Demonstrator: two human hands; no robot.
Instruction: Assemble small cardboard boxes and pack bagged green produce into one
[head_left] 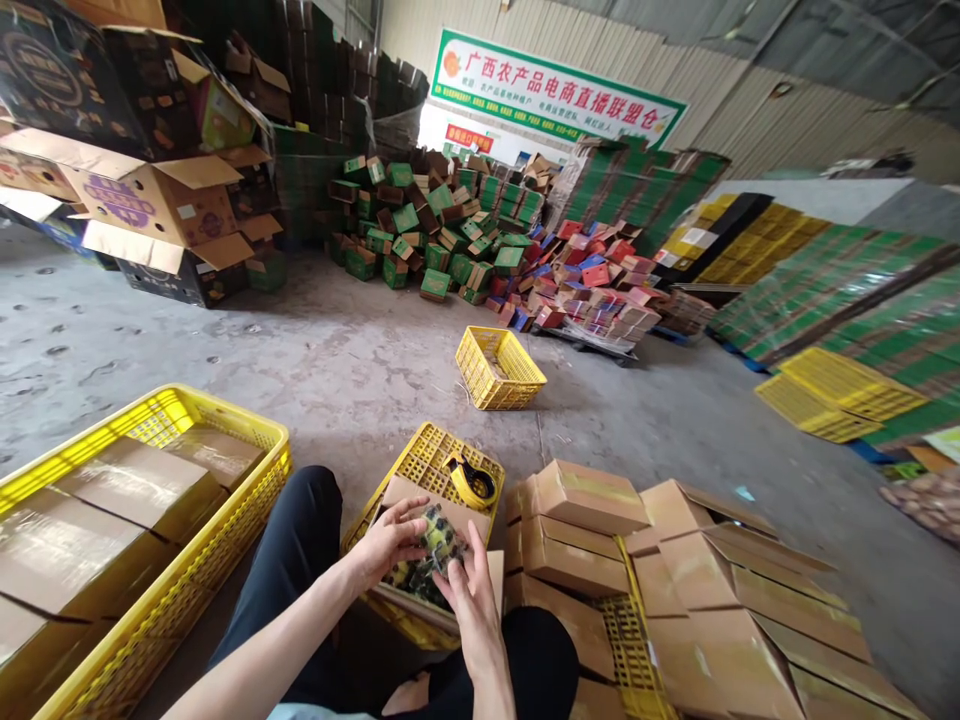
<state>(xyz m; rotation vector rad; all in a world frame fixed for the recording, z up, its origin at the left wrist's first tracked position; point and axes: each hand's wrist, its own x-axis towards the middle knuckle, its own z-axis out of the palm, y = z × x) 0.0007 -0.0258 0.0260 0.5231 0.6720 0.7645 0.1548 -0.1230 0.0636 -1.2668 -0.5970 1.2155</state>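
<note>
I sit with my knees apart over an upturned yellow crate (420, 460). On it lies an open brown carton (409, 495) filled with dark and yellow items. My left hand (386, 545) and my right hand (469, 580) both grip a small dark packet with yellow-green spots (440, 535) just above the carton's contents. A yellow tape dispenser (471, 480) rests on the crate behind the carton.
A yellow crate (225, 520) with taped cartons stands at my left. Stacked brown cartons (592, 530) lie at my right. Another yellow basket (499, 368) sits on the concrete floor ahead. Piles of green boxes (435, 225) and red boxes (600, 285) fill the back.
</note>
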